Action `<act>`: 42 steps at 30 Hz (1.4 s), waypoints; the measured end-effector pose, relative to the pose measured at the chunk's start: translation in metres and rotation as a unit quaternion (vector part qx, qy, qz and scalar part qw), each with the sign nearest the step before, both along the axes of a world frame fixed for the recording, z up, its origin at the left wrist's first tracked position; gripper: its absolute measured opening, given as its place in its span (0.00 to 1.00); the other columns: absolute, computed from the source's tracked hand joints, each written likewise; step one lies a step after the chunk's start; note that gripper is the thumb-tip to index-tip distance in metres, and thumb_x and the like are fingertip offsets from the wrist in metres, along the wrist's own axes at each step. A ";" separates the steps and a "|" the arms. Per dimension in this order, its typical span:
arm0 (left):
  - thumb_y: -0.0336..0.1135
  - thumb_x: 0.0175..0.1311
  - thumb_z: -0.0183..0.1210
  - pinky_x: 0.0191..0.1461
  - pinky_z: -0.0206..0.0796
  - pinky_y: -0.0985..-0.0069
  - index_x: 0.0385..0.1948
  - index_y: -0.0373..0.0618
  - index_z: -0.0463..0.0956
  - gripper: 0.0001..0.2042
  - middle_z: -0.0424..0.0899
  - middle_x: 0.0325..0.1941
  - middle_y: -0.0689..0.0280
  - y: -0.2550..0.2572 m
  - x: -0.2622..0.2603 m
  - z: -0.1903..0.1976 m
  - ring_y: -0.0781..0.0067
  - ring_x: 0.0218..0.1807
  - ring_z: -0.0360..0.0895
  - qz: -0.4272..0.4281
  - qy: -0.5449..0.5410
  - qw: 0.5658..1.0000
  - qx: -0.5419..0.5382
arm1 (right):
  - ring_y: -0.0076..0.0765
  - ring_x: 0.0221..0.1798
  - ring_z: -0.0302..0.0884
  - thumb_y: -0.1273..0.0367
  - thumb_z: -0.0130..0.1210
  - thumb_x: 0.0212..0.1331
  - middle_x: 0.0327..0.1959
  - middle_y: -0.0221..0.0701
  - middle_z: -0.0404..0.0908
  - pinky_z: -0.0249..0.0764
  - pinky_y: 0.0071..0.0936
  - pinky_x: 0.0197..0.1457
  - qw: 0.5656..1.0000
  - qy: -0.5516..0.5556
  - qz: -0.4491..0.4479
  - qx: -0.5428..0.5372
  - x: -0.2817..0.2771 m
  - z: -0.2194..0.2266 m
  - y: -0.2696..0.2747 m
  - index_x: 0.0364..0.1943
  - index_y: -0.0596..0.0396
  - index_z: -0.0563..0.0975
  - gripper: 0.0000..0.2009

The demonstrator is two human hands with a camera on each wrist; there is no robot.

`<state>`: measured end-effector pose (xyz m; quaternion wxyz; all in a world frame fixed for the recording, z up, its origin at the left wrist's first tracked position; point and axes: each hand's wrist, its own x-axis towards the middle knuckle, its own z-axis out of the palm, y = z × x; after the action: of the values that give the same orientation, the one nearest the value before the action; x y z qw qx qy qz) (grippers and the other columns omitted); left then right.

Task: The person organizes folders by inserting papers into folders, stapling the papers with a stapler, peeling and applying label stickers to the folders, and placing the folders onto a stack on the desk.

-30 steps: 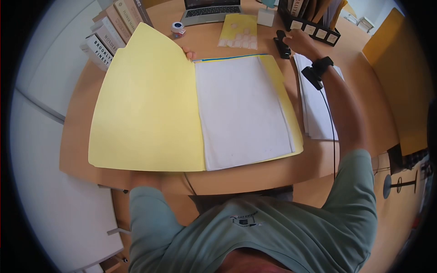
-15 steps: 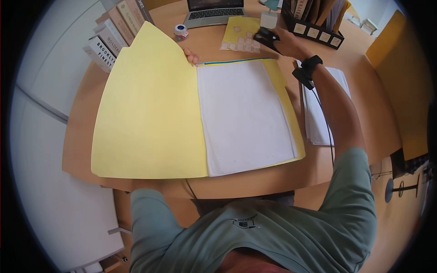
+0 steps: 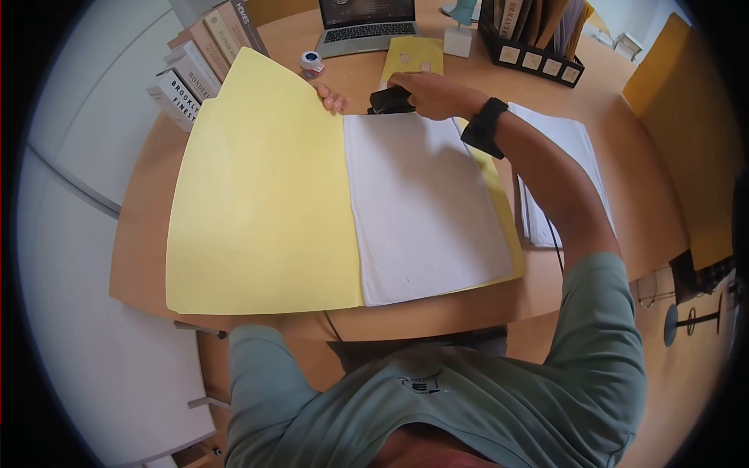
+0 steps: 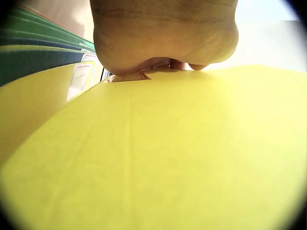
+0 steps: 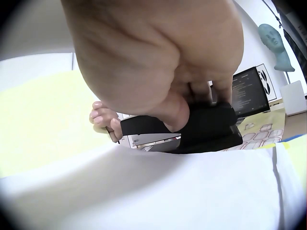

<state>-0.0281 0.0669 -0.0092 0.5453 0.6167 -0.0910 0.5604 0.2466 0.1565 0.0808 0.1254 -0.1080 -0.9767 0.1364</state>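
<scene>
A yellow folder (image 3: 265, 203) lies opened, its left cover raised, with white sheets (image 3: 429, 210) on its right side. My left hand (image 3: 332, 99) grips the folder's top edge near the fold; most of that hand is hidden behind the cover. In the left wrist view the palm (image 4: 165, 33) is above the yellow cover (image 4: 168, 143). My right hand (image 3: 441, 95) holds a black stapler (image 3: 392, 101) at the sheets' top edge, beside the left fingers. The right wrist view shows the thumb and fingers of my right hand (image 5: 163, 62) around the stapler (image 5: 206, 127).
More white sheets (image 3: 558, 156) lie right of the folder. Behind it are a tape dispenser (image 3: 311, 64), a laptop (image 3: 370, 33), a yellow sticker sheet (image 3: 417, 51) and a white block (image 3: 458, 42). Books (image 3: 204, 72) stand at the left, a black file box (image 3: 546, 66) at the back right.
My right hand has carried the stapler from beside the file box leftward to the top edge of the folder's sheets. The left hand keeps its grip on the folder.
</scene>
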 end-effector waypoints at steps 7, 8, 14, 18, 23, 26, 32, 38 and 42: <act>0.46 0.70 0.49 0.65 0.54 0.59 0.48 0.41 0.71 0.17 0.78 0.45 0.61 0.002 0.000 -0.004 0.63 0.45 0.74 -0.004 -0.004 1.000 -0.006 | 0.56 0.56 0.71 0.81 0.48 0.56 0.51 0.46 0.76 0.65 0.45 0.59 0.997 -0.073 0.004 -0.023 0.003 0.017 -0.015 0.57 0.56 0.69 0.21; 0.46 0.70 0.49 0.65 0.55 0.59 0.48 0.41 0.71 0.17 0.78 0.45 0.61 0.002 0.001 -0.003 0.63 0.45 0.74 -0.004 -0.004 1.000 -0.006 | 0.56 0.57 0.71 0.81 0.48 0.56 0.52 0.46 0.76 0.65 0.45 0.60 0.996 -0.082 0.007 -0.024 0.003 0.018 -0.016 0.57 0.56 0.69 0.21; 0.45 0.70 0.50 0.63 0.56 0.60 0.48 0.41 0.71 0.17 0.78 0.45 0.61 0.004 0.000 -0.005 0.64 0.44 0.74 -0.007 -0.005 1.000 -0.013 | 0.54 0.49 0.76 0.74 0.51 0.55 0.44 0.46 0.80 0.71 0.43 0.51 0.997 -0.024 0.074 0.008 -0.003 0.009 -0.013 0.53 0.55 0.74 0.19; 0.45 0.70 0.50 0.63 0.57 0.60 0.48 0.41 0.71 0.16 0.78 0.45 0.61 0.004 -0.001 -0.010 0.64 0.44 0.74 -0.007 -0.010 1.000 -0.018 | 0.53 0.53 0.74 0.73 0.54 0.56 0.50 0.46 0.79 0.67 0.42 0.59 0.997 -0.073 0.035 -0.002 -0.006 0.019 -0.022 0.57 0.53 0.75 0.21; 0.45 0.70 0.50 0.61 0.58 0.61 0.47 0.41 0.72 0.16 0.78 0.45 0.61 0.006 -0.004 -0.011 0.64 0.44 0.74 -0.006 -0.019 0.999 -0.027 | 0.52 0.51 0.76 0.73 0.56 0.56 0.46 0.44 0.82 0.70 0.43 0.55 0.995 -0.054 0.025 0.076 -0.006 0.006 -0.032 0.54 0.53 0.77 0.19; 0.45 0.70 0.50 0.61 0.58 0.62 0.47 0.41 0.72 0.16 0.78 0.44 0.61 0.003 -0.004 -0.012 0.64 0.44 0.74 -0.006 -0.019 0.999 -0.033 | 0.52 0.50 0.76 0.73 0.57 0.56 0.45 0.43 0.82 0.71 0.43 0.54 0.996 -0.058 0.023 0.063 -0.011 0.007 -0.030 0.54 0.53 0.77 0.19; 0.45 0.70 0.50 0.59 0.60 0.63 0.47 0.41 0.72 0.16 0.78 0.44 0.61 -0.002 -0.005 -0.013 0.65 0.44 0.74 -0.007 -0.028 0.999 -0.046 | 0.51 0.48 0.78 0.71 0.55 0.56 0.43 0.42 0.81 0.73 0.45 0.49 0.993 -0.058 0.021 0.099 -0.012 0.001 -0.035 0.50 0.49 0.78 0.16; 0.45 0.70 0.50 0.58 0.61 0.64 0.46 0.41 0.72 0.15 0.78 0.44 0.61 0.002 0.001 -0.015 0.65 0.43 0.74 -0.021 -0.029 0.998 -0.052 | 0.51 0.49 0.77 0.70 0.54 0.56 0.43 0.41 0.81 0.72 0.45 0.49 0.996 -0.042 0.020 0.074 -0.005 0.015 -0.029 0.49 0.50 0.77 0.15; 0.43 0.70 0.50 0.54 0.62 0.66 0.44 0.41 0.73 0.14 0.78 0.42 0.62 0.001 0.005 -0.009 0.66 0.41 0.74 -0.004 -0.027 0.998 -0.061 | 0.50 0.51 0.77 0.69 0.54 0.56 0.43 0.39 0.81 0.72 0.44 0.51 0.994 -0.016 -0.029 0.105 0.002 0.021 -0.019 0.49 0.50 0.77 0.15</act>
<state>-0.0234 0.0681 -0.0186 0.5813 0.5670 -0.0735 0.5790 0.2487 0.1376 0.1022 0.1238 -0.1246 -0.9841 0.0278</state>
